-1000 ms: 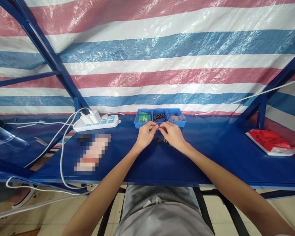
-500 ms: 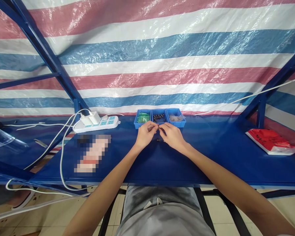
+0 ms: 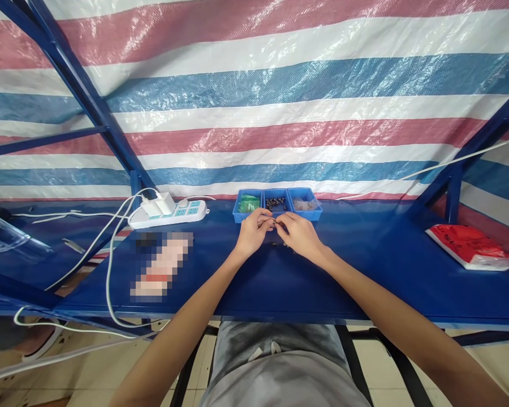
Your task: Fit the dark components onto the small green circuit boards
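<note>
My left hand [image 3: 253,232] and my right hand [image 3: 299,231] meet over the table, fingertips pinched close together. Between them is something tiny and dark that I cannot make out. Just beyond the fingers stand three joined blue bins. Green pieces [image 3: 249,203] lie in the left bin, small dark and brassy parts [image 3: 275,202] in the middle one, and a clear plastic bag [image 3: 304,204] in the right one. Under my hands a few small dark bits [image 3: 274,244] rest on the blue table [image 3: 280,282], partly hidden by the right hand.
A white power strip [image 3: 169,213] with plugs and white cables stands at the left back. Nearer lies a blurred-out pinkish item [image 3: 163,265]. A red and white packet [image 3: 470,246] sits at the right. Blue frame posts and a striped sheet [image 3: 280,107] close off the back.
Both hands stay pinched together in nearly the same place. More small bits show on the table beside the right hand. The whole view has shifted slightly.
</note>
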`<state>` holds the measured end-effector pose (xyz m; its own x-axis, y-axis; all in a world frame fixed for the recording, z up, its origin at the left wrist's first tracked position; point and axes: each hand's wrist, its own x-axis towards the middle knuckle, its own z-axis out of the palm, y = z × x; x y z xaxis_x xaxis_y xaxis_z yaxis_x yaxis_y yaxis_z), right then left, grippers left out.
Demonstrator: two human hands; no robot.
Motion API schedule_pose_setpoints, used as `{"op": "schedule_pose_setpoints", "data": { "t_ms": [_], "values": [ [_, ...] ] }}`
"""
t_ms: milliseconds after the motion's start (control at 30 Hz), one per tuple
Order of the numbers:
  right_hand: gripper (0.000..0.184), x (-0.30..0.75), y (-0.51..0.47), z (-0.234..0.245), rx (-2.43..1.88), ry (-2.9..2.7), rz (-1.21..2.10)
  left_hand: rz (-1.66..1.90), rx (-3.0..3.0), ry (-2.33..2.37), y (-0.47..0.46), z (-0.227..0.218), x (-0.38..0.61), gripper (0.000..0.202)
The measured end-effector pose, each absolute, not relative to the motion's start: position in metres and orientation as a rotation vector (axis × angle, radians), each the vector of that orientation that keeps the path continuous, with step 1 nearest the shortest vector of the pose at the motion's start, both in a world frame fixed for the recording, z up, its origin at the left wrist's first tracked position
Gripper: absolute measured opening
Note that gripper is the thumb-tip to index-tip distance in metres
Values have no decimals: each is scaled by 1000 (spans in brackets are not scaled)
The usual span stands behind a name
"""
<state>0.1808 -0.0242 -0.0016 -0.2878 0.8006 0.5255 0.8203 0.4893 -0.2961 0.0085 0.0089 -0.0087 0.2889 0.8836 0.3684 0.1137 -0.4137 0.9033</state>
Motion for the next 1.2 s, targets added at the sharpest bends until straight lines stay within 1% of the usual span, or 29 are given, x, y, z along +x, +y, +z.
{"op": "schedule_pose_setpoints", "data": {
  "t_ms": [100, 233, 300, 433, 567, 700, 833, 933, 1067, 1200],
  "values": [
    [12, 183, -21, -2, -1300, -2096, 44, 1189, 1740, 906, 10, -10, 7, 18],
    [21, 184, -22, -2, -1279, -2075, 69, 1166, 1760, 930, 10, -10, 6, 24],
    [22, 186, -22, -1, -1272, -2079, 74, 1188, 1801, 993, 9, -9, 6, 26],
    [20, 193, -8, 5, -1304, -2069, 28, 1280, 2008, 1204, 7, -5, 4, 20],
    [21, 199, 24, 19, -1417, -2003, -148, 1254, 2193, 1284, 6, -2, 0, 14],
    [33, 209, 32, 22, -1454, -1985, -188, 1101, 2325, 1291, 5, -1, -5, 15],
    [25, 218, 7, 9, -1369, -1957, -79, 877, 2496, 1214, 4, 1, -9, 15],
    [17, 216, -9, 3, -1289, -2010, 122, 734, 2572, 1145, 2, 2, -10, 21],
    [16, 204, -16, 3, -1255, -2082, 261, 546, 2590, 1071, 2, 4, -12, 28],
    [17, 197, -18, 2, -1270, -2166, 288, 455, 2553, 1052, 5, 4, -14, 21]
  ]
}}
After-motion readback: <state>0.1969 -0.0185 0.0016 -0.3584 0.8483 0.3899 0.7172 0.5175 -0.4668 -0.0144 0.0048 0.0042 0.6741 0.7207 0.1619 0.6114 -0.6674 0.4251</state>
